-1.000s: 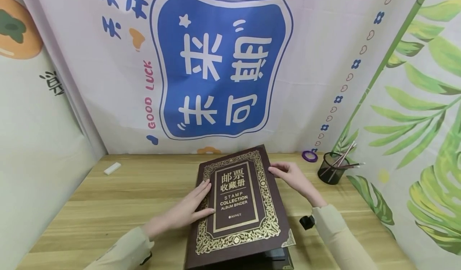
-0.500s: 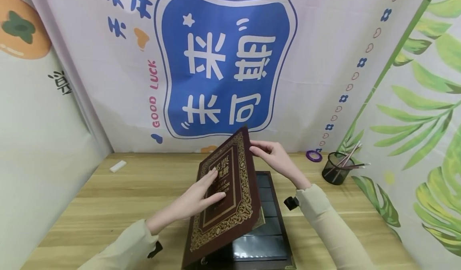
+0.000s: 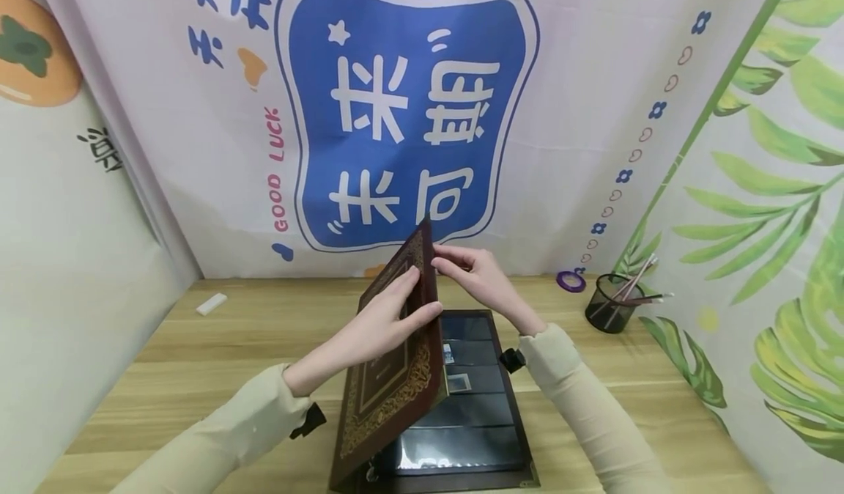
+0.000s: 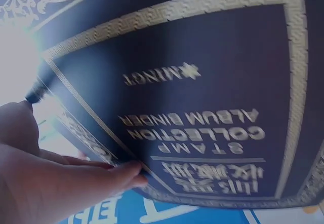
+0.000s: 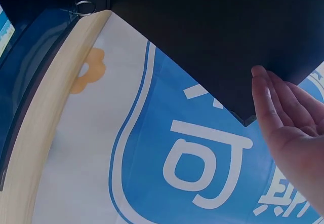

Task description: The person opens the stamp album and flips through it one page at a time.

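Note:
A dark maroon stamp album point(image 3: 389, 388) with gold ornament stands partly open on the table, its front cover raised steeply. My left hand point(image 3: 369, 329) lies along the outside of the cover, fingers extended, thumb near the free edge. At the cover's upper free edge, my right hand point(image 3: 481, 278) touches the inner side with nearly straight fingers. The right wrist view shows those fingers point(image 5: 266, 95) against the black lining point(image 5: 202, 36), beside a corner. Under the cover, a black page point(image 3: 488, 410) has clear pocket strips and a stamp point(image 3: 459, 382) in one.
At the back right stand a black mesh pen cup point(image 3: 608, 314) with several pens and a purple roll of tape point(image 3: 571, 281). A small white block point(image 3: 212, 304) lies at the back left of the wooden table point(image 3: 264, 340). A printed curtain point(image 3: 587, 98) hangs behind.
The album's cover has swung up and leftward from nearly closed, uncovering the pocket page. Both hands have moved with it, the right hand leftward and up, the left hand up along the cover.

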Available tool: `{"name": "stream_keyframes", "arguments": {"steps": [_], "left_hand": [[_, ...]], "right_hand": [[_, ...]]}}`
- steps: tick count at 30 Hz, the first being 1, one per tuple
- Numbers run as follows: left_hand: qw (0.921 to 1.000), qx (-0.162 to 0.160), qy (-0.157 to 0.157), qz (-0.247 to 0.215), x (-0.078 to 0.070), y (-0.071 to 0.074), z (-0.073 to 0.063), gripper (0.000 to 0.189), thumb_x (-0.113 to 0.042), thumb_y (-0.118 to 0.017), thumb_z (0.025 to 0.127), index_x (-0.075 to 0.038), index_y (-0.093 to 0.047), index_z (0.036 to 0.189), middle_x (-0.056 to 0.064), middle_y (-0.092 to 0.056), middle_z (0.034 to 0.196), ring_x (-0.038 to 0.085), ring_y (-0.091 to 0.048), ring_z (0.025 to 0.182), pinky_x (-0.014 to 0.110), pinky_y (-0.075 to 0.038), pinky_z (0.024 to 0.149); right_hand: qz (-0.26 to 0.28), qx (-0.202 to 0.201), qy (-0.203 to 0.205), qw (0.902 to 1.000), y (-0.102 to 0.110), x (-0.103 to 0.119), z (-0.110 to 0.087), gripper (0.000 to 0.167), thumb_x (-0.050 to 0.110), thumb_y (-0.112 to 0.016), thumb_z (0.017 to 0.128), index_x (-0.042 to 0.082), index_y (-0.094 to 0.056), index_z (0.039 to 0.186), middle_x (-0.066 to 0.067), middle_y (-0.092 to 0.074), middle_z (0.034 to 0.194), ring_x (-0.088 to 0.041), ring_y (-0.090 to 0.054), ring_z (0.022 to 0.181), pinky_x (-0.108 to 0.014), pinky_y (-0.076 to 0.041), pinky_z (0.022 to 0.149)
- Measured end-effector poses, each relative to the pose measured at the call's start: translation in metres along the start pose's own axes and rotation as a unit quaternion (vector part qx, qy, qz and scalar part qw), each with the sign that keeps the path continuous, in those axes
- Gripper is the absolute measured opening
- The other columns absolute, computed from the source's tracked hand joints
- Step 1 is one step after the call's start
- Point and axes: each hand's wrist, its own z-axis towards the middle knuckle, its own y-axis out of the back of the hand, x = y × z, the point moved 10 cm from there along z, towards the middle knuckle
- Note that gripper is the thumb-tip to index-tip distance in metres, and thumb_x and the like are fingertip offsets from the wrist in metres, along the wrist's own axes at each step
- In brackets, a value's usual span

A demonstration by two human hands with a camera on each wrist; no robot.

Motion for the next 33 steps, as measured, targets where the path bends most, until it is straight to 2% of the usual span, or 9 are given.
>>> {"name": "stream_keyframes", "arguments": {"steps": [5, 10, 17, 21, 23, 25, 28, 31, 33], "left_hand": [[0.9993, -0.001, 0.036, -0.013, 0.003, 0.001, 0.001, 0.089, -0.06, -0.048, 0.098, -0.008, -0.011, 0.16, 0.016, -0.009, 0.168, 0.032, -0.02, 0.154, 0.056, -0.032, 0.119], [0.9988, -0.011, 0.044, -0.017, 0.003, 0.011, -0.001, 0.086, -0.048, -0.053, 0.099, -0.005, -0.012, 0.16, 0.017, -0.01, 0.167, 0.034, -0.019, 0.154, 0.058, -0.03, 0.119], [0.9979, -0.05, 0.001, -0.041, -0.001, 0.044, -0.016, 0.074, -0.026, -0.054, 0.1, 0.0, -0.017, 0.158, 0.021, -0.018, 0.165, 0.04, -0.035, 0.146, 0.051, -0.041, 0.111], [0.9962, -0.069, -0.045, -0.029, 0.001, 0.066, -0.034, 0.065, -0.019, -0.05, 0.103, -0.006, -0.02, 0.159, 0.016, -0.019, 0.166, 0.039, -0.033, 0.148, 0.051, -0.035, 0.116], [0.9947, -0.077, -0.068, -0.004, 0.004, 0.079, -0.044, 0.061, -0.017, -0.047, 0.104, -0.007, -0.022, 0.158, 0.013, -0.019, 0.166, 0.037, -0.028, 0.15, 0.038, -0.028, 0.122], [0.9922, -0.084, -0.09, 0.02, 0.009, 0.091, -0.056, 0.057, -0.015, -0.045, 0.105, -0.009, -0.025, 0.158, 0.011, -0.02, 0.166, 0.029, -0.023, 0.153, 0.023, -0.02, 0.123], [0.989, -0.086, -0.115, 0.034, 0.02, 0.111, -0.073, 0.054, -0.01, -0.044, 0.105, -0.006, -0.028, 0.157, 0.014, -0.023, 0.165, 0.007, -0.019, 0.153, 0.0, -0.013, 0.113], [0.987, -0.08, -0.13, 0.049, 0.036, 0.129, -0.09, 0.054, -0.006, -0.044, 0.104, -0.005, -0.029, 0.156, 0.009, -0.022, 0.166, -0.014, -0.013, 0.146, -0.004, -0.014, 0.109], [0.9849, -0.076, -0.142, 0.064, 0.049, 0.139, -0.1, 0.055, -0.001, -0.044, 0.103, -0.003, -0.029, 0.156, -0.002, -0.02, 0.166, -0.017, -0.013, 0.146, -0.004, -0.015, 0.109]], "right_hand": [[0.001, 0.0, 0.009, 1.0, -0.003, 0.002, 0.002, 0.039, 0.028, -0.058, 0.101, 0.016, -0.06, 0.139, -0.007, -0.063, 0.139, -0.023, -0.068, 0.115, -0.041, -0.056, 0.096], [0.009, 0.015, 0.032, 0.9993, -0.006, 0.0, -0.004, 0.04, 0.025, -0.055, 0.103, 0.015, -0.056, 0.142, -0.009, -0.062, 0.139, -0.027, -0.067, 0.116, -0.042, -0.056, 0.095], [-0.007, 0.032, -0.003, 0.9995, -0.006, -0.041, -0.028, 0.046, 0.029, -0.052, 0.104, 0.009, -0.05, 0.146, -0.014, -0.057, 0.144, -0.03, -0.06, 0.129, -0.045, -0.05, 0.104], [-0.068, 0.058, -0.04, 0.9952, -0.008, -0.076, -0.053, 0.057, 0.036, -0.052, 0.103, 0.008, -0.041, 0.151, -0.015, -0.047, 0.153, -0.032, -0.049, 0.139, -0.049, -0.042, 0.113], [-0.108, 0.08, -0.058, 0.9892, -0.009, -0.093, -0.067, 0.065, 0.042, -0.052, 0.102, 0.007, -0.035, 0.154, -0.016, -0.04, 0.157, -0.035, -0.042, 0.144, -0.053, -0.037, 0.116], [-0.148, 0.107, -0.076, 0.9802, -0.012, -0.11, -0.082, 0.074, 0.049, -0.054, 0.1, 0.007, -0.03, 0.156, -0.017, -0.033, 0.161, -0.036, -0.035, 0.148, -0.055, -0.032, 0.119], [-0.179, 0.14, -0.096, 0.9691, -0.016, -0.134, -0.103, 0.084, 0.052, -0.056, 0.097, 0.004, -0.022, 0.158, -0.02, -0.023, 0.164, -0.038, -0.026, 0.151, -0.056, -0.025, 0.121], [-0.201, 0.156, -0.096, 0.9623, -0.019, -0.15, -0.118, 0.09, 0.049, -0.061, 0.095, 0.003, -0.016, 0.159, -0.023, -0.017, 0.165, -0.041, -0.02, 0.152, -0.057, -0.021, 0.122], [-0.218, 0.161, -0.094, 0.9578, -0.02, -0.157, -0.126, 0.094, 0.049, -0.063, 0.093, 0.002, -0.014, 0.159, -0.024, -0.015, 0.164, -0.043, -0.019, 0.152, -0.058, -0.019, 0.122]]}}
